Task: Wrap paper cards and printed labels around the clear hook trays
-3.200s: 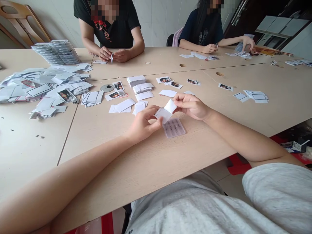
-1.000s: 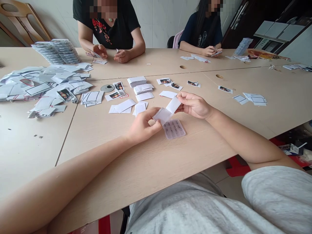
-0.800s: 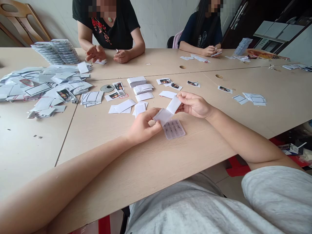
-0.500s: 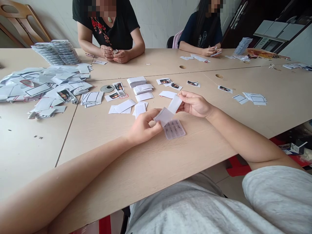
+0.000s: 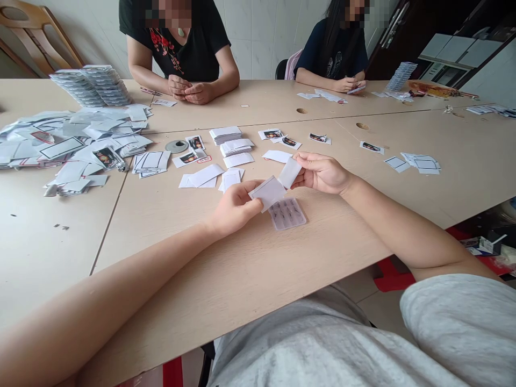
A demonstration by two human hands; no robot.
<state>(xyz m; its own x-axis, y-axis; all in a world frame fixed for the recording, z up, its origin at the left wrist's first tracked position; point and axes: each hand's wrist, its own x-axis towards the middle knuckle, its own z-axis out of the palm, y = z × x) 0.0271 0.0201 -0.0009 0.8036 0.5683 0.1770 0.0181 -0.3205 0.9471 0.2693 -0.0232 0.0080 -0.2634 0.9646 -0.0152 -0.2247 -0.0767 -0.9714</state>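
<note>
My left hand [image 5: 237, 208] pinches a white paper card [image 5: 267, 193] with a dark line near one edge. Between the thumb and fingers of my right hand [image 5: 320, 172] is a second white slip [image 5: 289, 172]. The two pieces meet at their edges; whether one is tucked into the other I cannot tell. Just below them on the table lies a clear plastic case [image 5: 288, 214] with small dark items in its compartments, its upper edge partly covered by the left card. Beyond my hands are loose white cards [image 5: 206, 175] and a neat stack of cards [image 5: 226, 135].
A large heap of white cards [image 5: 76, 134] spreads at the left, in front of stacked clear cases [image 5: 91, 86]. A grey tape roll [image 5: 176, 146] and printed cards [image 5: 189, 157] lie mid-table. Two people sit across, hands on the table [image 5: 403, 188]. Framed cards [image 5: 421, 162] lie at right.
My left hand has shifted slightly left with its card, which is turned a little flatter. My right hand stays nearly in place with its slip.
</note>
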